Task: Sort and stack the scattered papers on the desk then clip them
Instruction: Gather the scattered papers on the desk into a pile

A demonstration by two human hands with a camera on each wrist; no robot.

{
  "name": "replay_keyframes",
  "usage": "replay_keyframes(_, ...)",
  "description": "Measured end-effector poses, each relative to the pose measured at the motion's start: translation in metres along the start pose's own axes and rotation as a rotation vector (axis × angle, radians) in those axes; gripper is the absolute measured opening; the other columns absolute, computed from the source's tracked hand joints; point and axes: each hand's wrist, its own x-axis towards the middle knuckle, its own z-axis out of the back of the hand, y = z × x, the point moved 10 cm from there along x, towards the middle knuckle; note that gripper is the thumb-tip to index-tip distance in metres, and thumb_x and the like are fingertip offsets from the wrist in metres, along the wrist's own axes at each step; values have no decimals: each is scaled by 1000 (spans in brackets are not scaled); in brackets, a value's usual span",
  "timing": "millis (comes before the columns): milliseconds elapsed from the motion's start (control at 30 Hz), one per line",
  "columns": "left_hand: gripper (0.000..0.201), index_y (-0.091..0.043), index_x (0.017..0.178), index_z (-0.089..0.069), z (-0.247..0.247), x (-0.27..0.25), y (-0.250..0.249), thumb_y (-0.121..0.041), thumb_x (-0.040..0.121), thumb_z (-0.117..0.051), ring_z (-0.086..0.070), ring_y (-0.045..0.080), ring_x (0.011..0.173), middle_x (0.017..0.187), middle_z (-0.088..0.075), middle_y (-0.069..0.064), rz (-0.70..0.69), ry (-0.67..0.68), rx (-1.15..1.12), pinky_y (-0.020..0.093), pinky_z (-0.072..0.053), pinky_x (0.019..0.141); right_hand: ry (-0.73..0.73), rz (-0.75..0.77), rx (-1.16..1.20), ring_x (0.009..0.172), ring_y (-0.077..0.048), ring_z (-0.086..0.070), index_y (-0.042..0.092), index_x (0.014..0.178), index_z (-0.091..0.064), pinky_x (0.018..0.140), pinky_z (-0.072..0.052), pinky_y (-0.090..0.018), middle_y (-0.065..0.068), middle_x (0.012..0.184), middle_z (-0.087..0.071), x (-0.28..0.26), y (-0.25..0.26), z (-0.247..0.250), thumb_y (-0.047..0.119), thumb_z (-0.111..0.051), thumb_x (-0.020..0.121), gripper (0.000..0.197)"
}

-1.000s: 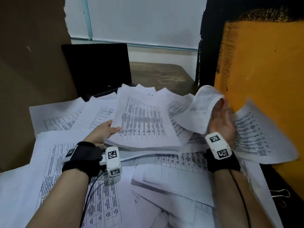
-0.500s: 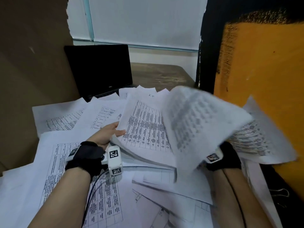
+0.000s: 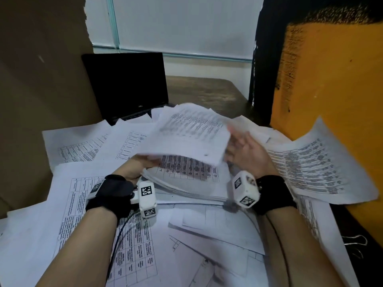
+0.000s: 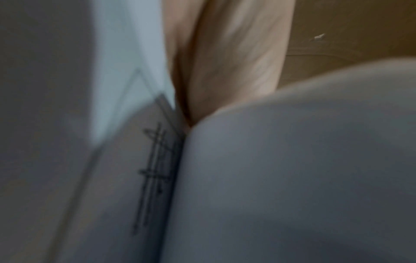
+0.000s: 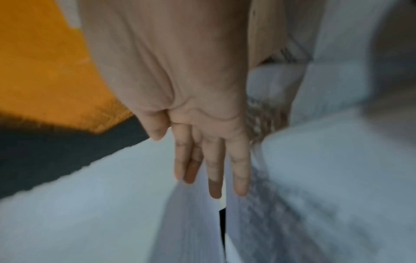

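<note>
White paper everywhere, and the gathering step is in full swing. A printed sheet (image 3: 186, 135) hangs blurred just above the growing stack (image 3: 186, 183) at the middle of the desk (image 3: 207, 94). The left hand (image 3: 132, 169) pinches the stack's near-left edge; the right hand (image 3: 246, 154) is spread, fingers (image 5: 213, 169) straight, beside the sheet's right edge. I judge the next move: settle that sheet square, then reach right for the loose page (image 3: 315, 162). The binder clip (image 3: 355, 240) waits near right.
</note>
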Motion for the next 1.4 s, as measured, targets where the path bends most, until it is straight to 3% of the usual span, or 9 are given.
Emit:
replay_keyframes(100, 42, -14, 137, -44, 0, 4, 4, -4, 97, -49, -64, 21, 100, 126, -61, 6, 31, 13, 27, 25, -53, 74, -152, -93, -190, 81, -24, -71, 5, 78, -75, 71, -62, -37, -11, 87, -73, 4, -14, 19, 22, -51, 97, 35)
replay_keyframes(267, 29, -14, 125, -49, 4, 9, 10, -2, 99, -42, -71, 18, 73, 99, -69, 8, 69, -12, 16, 33, -57, 72, -344, 22, -311, 63, -14, -64, -2, 84, -67, 51, -53, -16, -8, 69, -70, 3, -5, 38, -10, -63, 84, 8)
replay_keyframes(400, 34, -11, 130, -47, 5, 11, 15, 1, 99, -40, -65, 26, 87, 107, -66, 13, 102, -8, 1, 43, -48, 89, -386, 75, -281, 53, -12, -55, 0, 84, -66, 50, -51, -17, -9, 68, -65, 1, 1, 40, -8, -60, 87, 10)
replay_keyframes(600, 31, -10, 124, -49, 1, 4, 10, 2, 97, -41, -71, 22, 84, 114, -64, 13, 109, 30, -26, 33, -58, 77, -363, 124, -202, 53, -16, -52, 9, 69, -54, 57, -52, -25, -3, 58, -54, -2, 15, 39, -4, -44, 85, 23)
replay_keyframes(767, 39, -7, 131, -51, 2, 4, 13, 0, 92, -52, -65, 28, 101, 128, -61, 16, 135, 20, -5, 39, -50, 92, -303, 33, -387, 61, -22, -44, 21, 57, -36, 53, -36, -25, -1, 67, -42, -8, 17, 39, 7, -37, 59, 14)
replay_keyframes(967, 63, -8, 150, -24, 8, 4, 14, -6, 94, -53, -48, 31, 129, 149, -39, 10, 140, -37, 7, 47, -34, 111, -395, -31, -474, 68, -27, -46, 15, 58, -36, 66, -44, -32, -10, 76, -45, -8, 6, 47, 2, -39, 45, 19)
replay_keyframes(1033, 59, -7, 146, -32, 4, 1, 14, -8, 92, -56, -51, 30, 125, 146, -44, 12, 142, -23, 9, 48, -33, 111, -405, -26, -493, 77, -28, -45, 13, 62, -41, 67, -45, -35, -12, 86, -47, -1, 2, 50, -1, -39, 50, 19)
replay_keyframes(1200, 53, -13, 144, -35, 1, 0, 13, -23, 96, -55, -47, 25, 129, 141, -47, 3, 134, -34, -22, 42, -30, 114, -342, -105, -722, 33, -11, -28, 13, 63, -45, 35, -27, -14, 1, 49, -32, -7, -8, 31, -4, -32, 82, 29)
replay_keyframes(1400, 45, -10, 136, -46, 0, 5, 6, 2, 92, -51, -59, 33, 115, 130, -60, 15, 68, 60, 4, 49, -45, 102, -334, -79, -959, 58, -20, -49, 18, 102, -59, 44, -39, -22, -8, 75, -53, -13, 3, 22, 5, -50, 89, 21)
